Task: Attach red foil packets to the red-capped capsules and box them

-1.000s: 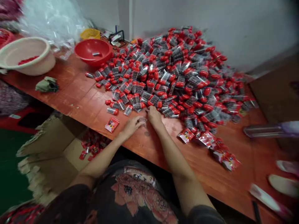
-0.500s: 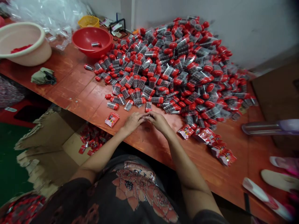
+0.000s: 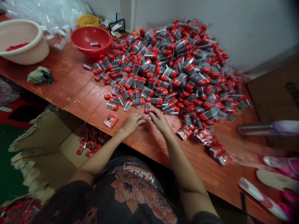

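My left hand (image 3: 134,122) hovers low over the front of the red table, fingers loosely stretched to the right, with no object visible in them. Facing it across a small gap is my right hand (image 3: 160,121), its fingers apart and pointing at a small clear container with a red cap (image 3: 147,107). Those fingertips are close to the container; whether they touch it I cannot tell. Left of my hands lies a flat red printed packet (image 3: 111,120). Behind them rises a large pile of red-capped clear containers (image 3: 163,71) with dark contents.
More red packets (image 3: 205,136) lie at right. A red bowl (image 3: 91,39) holds one container, beside a cream basin (image 3: 25,53) and a yellow basket (image 3: 87,21). An open carton (image 3: 44,149) with packets stands below the table edge. Slippers (image 3: 263,194) rest at far right.
My fingertips, together before, have parted slightly. My right fingers have spread and reached up toward the nearest container. The view has shifted a little.
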`<state>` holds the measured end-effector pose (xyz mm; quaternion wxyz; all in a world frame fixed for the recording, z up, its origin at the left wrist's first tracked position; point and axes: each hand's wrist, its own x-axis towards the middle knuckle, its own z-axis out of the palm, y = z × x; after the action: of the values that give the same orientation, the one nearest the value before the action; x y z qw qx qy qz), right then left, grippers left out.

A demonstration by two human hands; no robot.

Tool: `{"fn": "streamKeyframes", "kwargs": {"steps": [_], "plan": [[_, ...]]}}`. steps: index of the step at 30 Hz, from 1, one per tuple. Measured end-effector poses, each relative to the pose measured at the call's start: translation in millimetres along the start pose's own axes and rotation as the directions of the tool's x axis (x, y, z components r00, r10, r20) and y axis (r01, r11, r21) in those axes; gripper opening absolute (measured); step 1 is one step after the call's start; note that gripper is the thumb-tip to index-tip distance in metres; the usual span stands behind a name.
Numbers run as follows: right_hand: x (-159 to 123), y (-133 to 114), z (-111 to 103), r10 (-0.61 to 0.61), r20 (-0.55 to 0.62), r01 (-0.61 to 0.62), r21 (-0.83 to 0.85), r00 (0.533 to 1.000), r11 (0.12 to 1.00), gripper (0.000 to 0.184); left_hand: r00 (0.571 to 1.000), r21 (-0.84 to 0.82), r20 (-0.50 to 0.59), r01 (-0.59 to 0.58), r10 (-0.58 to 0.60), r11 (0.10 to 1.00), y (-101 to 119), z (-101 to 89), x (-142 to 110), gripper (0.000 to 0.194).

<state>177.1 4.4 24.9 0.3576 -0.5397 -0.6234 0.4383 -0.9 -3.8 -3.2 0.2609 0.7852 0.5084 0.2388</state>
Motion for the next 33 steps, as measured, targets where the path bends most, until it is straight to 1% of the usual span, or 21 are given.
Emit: {"fn": "streamKeyframes", "kwargs": {"steps": [2, 4, 6, 9, 13, 15, 17, 18, 20, 21, 22, 23, 24, 26, 28, 29, 31, 33], "plan": [[0.6, -3.5, 2.4, -0.045, -0.010, 0.045, 0.001, 0.999, 0.999, 0.029, 1.000, 0.000, 0.014, 0.009, -0.009, 1.000, 0.0, 0.0, 0.2, 0.030], [0.4, -5.7, 4.1, -0.141, -0.005, 0.140, -0.074, 0.990, 0.987, 0.032, 1.000, -0.017, 0.027, 0.016, -0.015, 1.000, 1.0, -1.1, 1.2, 0.029], [-0.4, -5.8, 4.7, -0.185, 0.035, 0.188, -0.148, 0.982, 0.971, 0.038, 0.999, -0.044, 0.027, 0.021, -0.020, 0.999, 3.4, -3.4, 2.7, 0.028], [-2.1, -2.9, 4.0, -0.121, 0.124, 0.140, -0.163, 0.985, 0.977, 0.047, 0.999, -0.077, 0.023, 0.037, -0.035, 0.996, 7.7, -7.3, 4.8, 0.026], [-3.2, -1.2, 2.3, -0.031, 0.175, 0.052, -0.117, 0.984, 0.992, 0.054, 0.999, -0.081, 0.019, 0.031, -0.030, 0.996, 9.6, -8.2, 5.7, 0.022], [-2.1, -4.0, 0.4, 0.025, 0.151, -0.018, -0.048, 0.988, 0.999, 0.055, 1.000, -0.089, 0.011, 0.011, -0.010, 0.996, 8.6, -6.6, 5.2, 0.023], [0.1, -8.5, -1.6, 0.070, 0.065, -0.072, 0.033, 0.995, 0.997, 0.052, 1.000, -0.110, 0.000, -0.006, 0.006, 0.994, 7.0, -4.5, 4.7, 0.025], [1.2, -10.5, -1.9, 0.074, 0.005, -0.074, 0.068, 0.997, 0.995, 0.050, 1.000, -0.118, -0.005, -0.012, 0.011, 0.993, 6.2, -3.3, 4.6, 0.026], [2.3, -12.8, -0.1, 0.023, -0.100, -0.014, 0.094, 0.995, 0.996, 0.045, 1.000, -0.127, -0.013, -0.026, 0.024, 0.992, 4.8, -1.0, 4.7, 0.026], [2.1, -12.5, 2.5, -0.026, -0.121, 0.036, 0.079, 0.992, 0.996, 0.043, 1.000, -0.127, -0.014, -0.030, 0.028, 0.991, 4.3, 0.1, 5.0, 0.026], [1.2, -11.2, 6.2, -0.081, -0.112, 0.086, 0.047, 0.990, 0.995, 0.042, 0.999, -0.125, -0.013, -0.031, 0.030, 0.992, 3.7, 1.1, 5.4, 0.025], [0.0, -9.2, 10.6, -0.130, -0.079, 0.131, 0.000, 0.988, 0.991, 0.043, 1.000, -0.123, -0.012, -0.025, 0.024, 0.992, 3.2, 1.8, 6.0, 0.023], [-1.5, -6.6, 15.3, -0.162, -0.021, 0.161, -0.053, 0.987, 0.986, 0.044, 1.000, -0.120, -0.008, -0.014, 0.013, 0.993, 2.6, 2.2, 6.6, 0.021], [-3.3, -1.4, 23.7, -0.198, 0.084, 0.208, -0.146, 0.977, 0.967, 0.046, 1.000, -0.114, -0.018, 0.008, -0.010, 0.993, 1.3, 1.4, 7.7, 0.016], [-0.3, 1.8, 27.9, -0.249, 0.140, 0.274, -0.207, 0.958, 0.939, 0.047, 0.999, -0.120, -0.041, 0.025, -0.030, 0.993, 0.0, -1.8, 8.4, 0.018], [4.4, 2.5, 27.8, -0.284, 0.140, 0.311, -0.230, 0.948, 0.922, 0.046, 0.998, -0.127, -0.050, 0.030, -0.037, 0.991, -0.5, -4.2, 8.3, 0.017], [22.2, 2.6, 23.4, -0.346, 0.100, 0.360, -0.303, 0.933, 0.882, 0.044, 0.997, -0.156, -0.059, 0.032, -0.041, 0.987, -1.1, -9.8, 7.6, 0.016], [50.1, 3.2, 15.5, -0.376, 0.033, 0.353, -0.431, 0.926, 0.831, 0.041, 0.997, -0.202, -0.067, 0.032, -0.047, 0.979, -1.3, -15.3, 6.4, 0.020]]}}
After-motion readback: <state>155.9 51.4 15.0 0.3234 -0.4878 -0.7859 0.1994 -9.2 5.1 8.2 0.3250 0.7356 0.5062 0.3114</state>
